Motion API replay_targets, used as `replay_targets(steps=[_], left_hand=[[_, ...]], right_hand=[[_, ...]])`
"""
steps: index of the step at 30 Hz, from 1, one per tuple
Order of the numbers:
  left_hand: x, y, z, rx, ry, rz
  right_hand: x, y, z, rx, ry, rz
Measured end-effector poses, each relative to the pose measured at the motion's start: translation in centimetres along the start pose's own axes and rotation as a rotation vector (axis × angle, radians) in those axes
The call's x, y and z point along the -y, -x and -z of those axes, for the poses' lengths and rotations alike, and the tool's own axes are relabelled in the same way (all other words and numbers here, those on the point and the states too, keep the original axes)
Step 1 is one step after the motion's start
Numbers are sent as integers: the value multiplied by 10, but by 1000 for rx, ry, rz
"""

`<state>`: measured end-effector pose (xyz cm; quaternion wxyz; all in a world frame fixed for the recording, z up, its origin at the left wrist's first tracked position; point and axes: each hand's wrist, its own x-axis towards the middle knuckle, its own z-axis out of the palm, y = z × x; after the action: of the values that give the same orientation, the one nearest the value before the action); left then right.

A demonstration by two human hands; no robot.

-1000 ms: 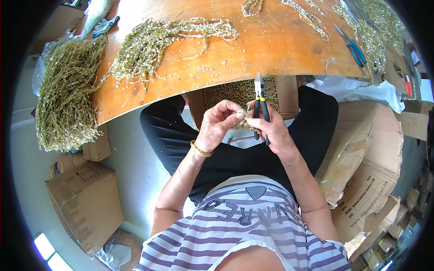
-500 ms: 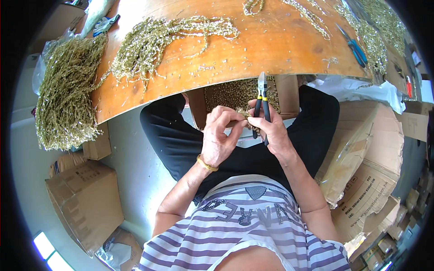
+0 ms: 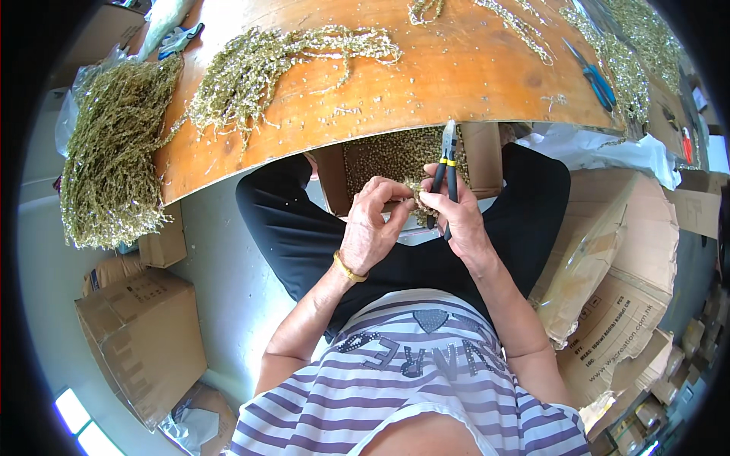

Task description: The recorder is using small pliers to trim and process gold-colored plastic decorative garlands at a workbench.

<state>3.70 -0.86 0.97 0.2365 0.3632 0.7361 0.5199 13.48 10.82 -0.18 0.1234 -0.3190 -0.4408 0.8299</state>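
Observation:
My left hand (image 3: pixel 374 224) is closed, its thumb and forefinger pinching a small piece of gold beaded strand (image 3: pixel 414 195). My right hand (image 3: pixel 465 224) meets it there, thumb and fingertips against the same strand. Across the fingers of that right hand lie cutting pliers (image 3: pixel 449 159) with black handles and yellow bands, jaws pointing away from me. Just beyond both hands, an open cardboard box (image 3: pixel 483 159) holds many small gold beads (image 3: pixel 380 156). My fingers partly hide the strand.
A wooden table (image 3: pixel 319 114) bears gold strand bundles (image 3: pixel 243 72) and blue-handled pliers (image 3: pixel 601 87). A thick gold bundle (image 3: pixel 118 152) hangs over its left edge. Cardboard boxes stand left (image 3: pixel 144 342) and right (image 3: pixel 631 296). White plastic sheeting (image 3: pixel 608 156) lies at right.
The pliers and my right hand have shifted slightly to the right. My left fingertips have moved a little, and more of the gold strand shows between the hands.

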Motion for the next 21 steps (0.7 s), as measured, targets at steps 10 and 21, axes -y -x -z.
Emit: replay_targets(steps=[10, 21], left_hand=[[12, 2, -3, -66, -114, -124], [13, -4, 4, -108, -85, -152]], right_hand=[[-8, 0, -6, 22, -32, 88], [9, -1, 1, 27, -204, -120]])
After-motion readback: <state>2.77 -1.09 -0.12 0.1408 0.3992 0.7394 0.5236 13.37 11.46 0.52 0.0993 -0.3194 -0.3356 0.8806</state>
